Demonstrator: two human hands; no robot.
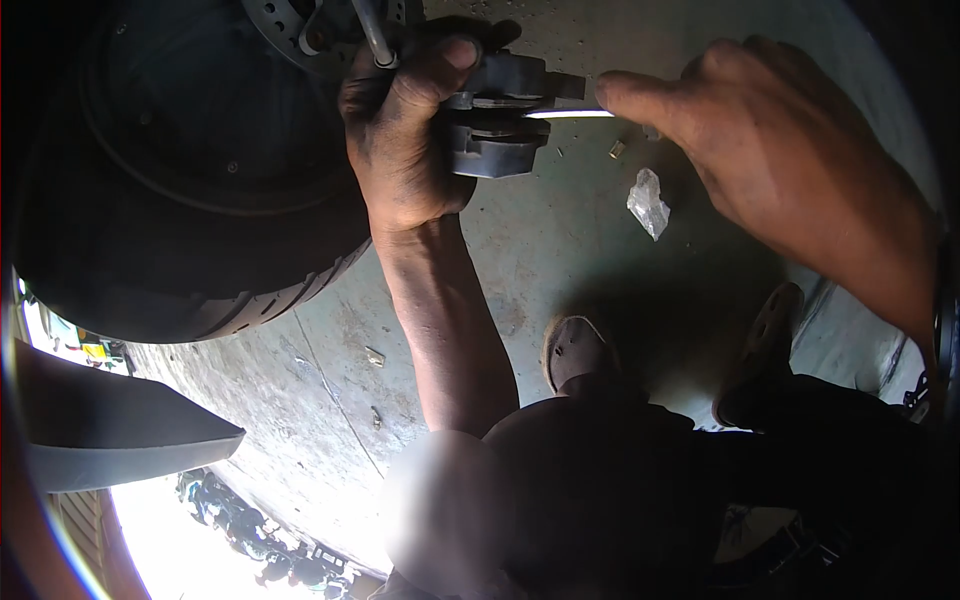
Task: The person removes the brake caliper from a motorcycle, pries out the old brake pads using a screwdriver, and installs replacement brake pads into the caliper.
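My left hand [405, 130] is wrapped around a dark brake caliper [500, 155], its thumb on top near a metal rod-like piece [374, 35]. A slot runs between the caliper's two halves. My right hand [740, 130] is closed, with the index finger pointing at the caliper. From its fingertips a thin, bright, blade-like strip [570, 114] reaches into that slot. How far it goes in, and the rest of the strip, are hidden. Beside my left hand are a drilled brake disc [280, 25] and a wheel with a black tyre [220, 270].
A crumpled piece of clear plastic [648, 205] and a small brass-coloured bit [617, 149] lie on the grey floor [520, 250]. My shoes [580, 350] are below. A dark pointed panel [130, 440] juts in at the left, with glare and clutter behind it.
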